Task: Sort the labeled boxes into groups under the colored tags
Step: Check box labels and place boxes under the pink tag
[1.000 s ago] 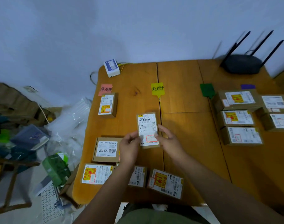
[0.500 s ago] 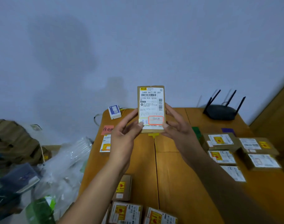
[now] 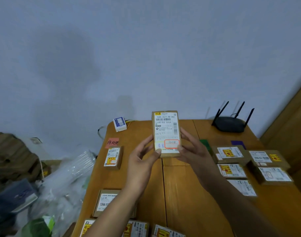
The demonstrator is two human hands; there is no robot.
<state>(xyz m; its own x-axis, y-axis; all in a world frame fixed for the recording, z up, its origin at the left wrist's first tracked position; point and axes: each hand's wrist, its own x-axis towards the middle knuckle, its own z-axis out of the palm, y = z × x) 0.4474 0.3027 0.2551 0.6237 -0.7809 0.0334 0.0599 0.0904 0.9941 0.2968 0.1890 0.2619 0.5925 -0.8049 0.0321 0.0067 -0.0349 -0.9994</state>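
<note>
Head view: both hands hold one box point(image 3: 166, 133) upright above the surface point(image 3: 189, 194), label facing the camera. The left hand point(image 3: 143, 161) pinches its lower left edge with thumb and curled fingers; the right hand point(image 3: 194, 151) clasps its right edge. Left of the box a pink tag point(image 3: 112, 142) lies with a single box point(image 3: 113, 157) just below it. Right of the box a green tag point(image 3: 205, 144) and a purple tag point(image 3: 238, 143) head a cluster of boxes point(image 3: 232, 170). A router point(image 3: 231, 124) sits behind them.
</note>
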